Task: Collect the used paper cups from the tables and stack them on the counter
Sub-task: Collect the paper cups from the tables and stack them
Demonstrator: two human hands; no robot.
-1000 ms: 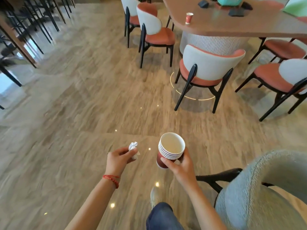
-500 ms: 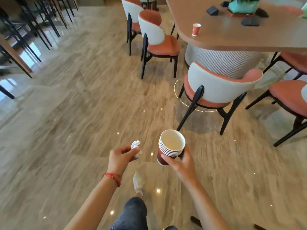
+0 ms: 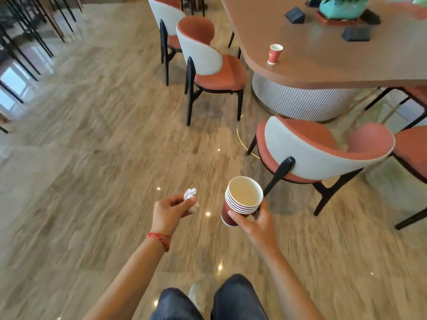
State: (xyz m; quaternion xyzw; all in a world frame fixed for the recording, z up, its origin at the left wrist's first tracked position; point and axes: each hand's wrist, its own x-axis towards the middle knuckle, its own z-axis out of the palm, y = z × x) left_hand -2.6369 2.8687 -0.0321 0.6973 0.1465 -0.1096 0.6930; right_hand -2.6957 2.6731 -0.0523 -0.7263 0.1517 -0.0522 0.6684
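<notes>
Right hand point(image 3: 258, 224): fingers point(image 3: 233, 214) curled round the lower wall of the stack of cups point(image 3: 241, 199), thumb across its front. Left hand point(image 3: 169, 210) pinches a crumpled napkin point(image 3: 190, 194). One more cup point(image 3: 274, 54) stands upright on the surface point(image 3: 346, 65), near its rounded edge. Likely light, thin-walled, easily crushed; I'd grip mid-wall, gently, not at the rim.

Red nested cup stack point(image 3: 241, 200) tilted, perhaps five, lone red cup point(image 3: 274, 54) upright on table point(image 3: 323, 70)
</notes>
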